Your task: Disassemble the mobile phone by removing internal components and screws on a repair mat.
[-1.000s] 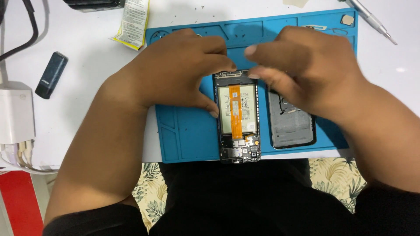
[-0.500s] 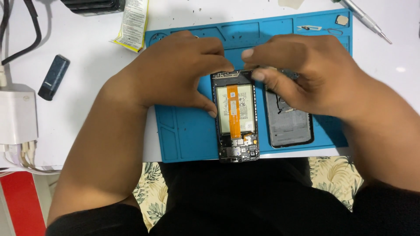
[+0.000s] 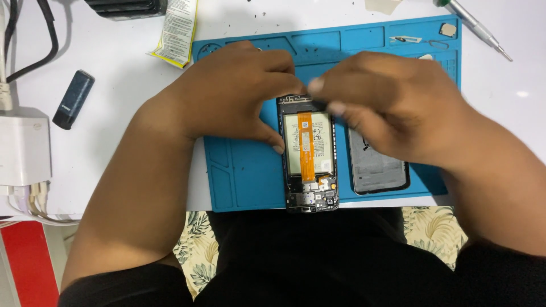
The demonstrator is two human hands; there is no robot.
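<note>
An opened phone (image 3: 310,165) lies face down on a blue work mat (image 3: 244,176), showing its battery and an orange ribbon cable. My left hand (image 3: 233,94) rests on the mat and grips the phone's upper left edge, thumb along its side. My right hand (image 3: 392,108) is over the phone's top end with fingertips pinched there; what they pinch is hidden. The phone's dark back cover (image 3: 378,170) lies beside it, partly under my right hand.
A metal screwdriver (image 3: 475,25) lies at the top right. A small tool and tiny parts (image 3: 418,41) sit in the mat's top trays. A folded leaflet (image 3: 176,28), a dark small device (image 3: 73,99) and a white charger block (image 3: 23,148) lie at left.
My right hand has shifted left toward the phone's top end. The left hand keeps its hold on the phone.
</note>
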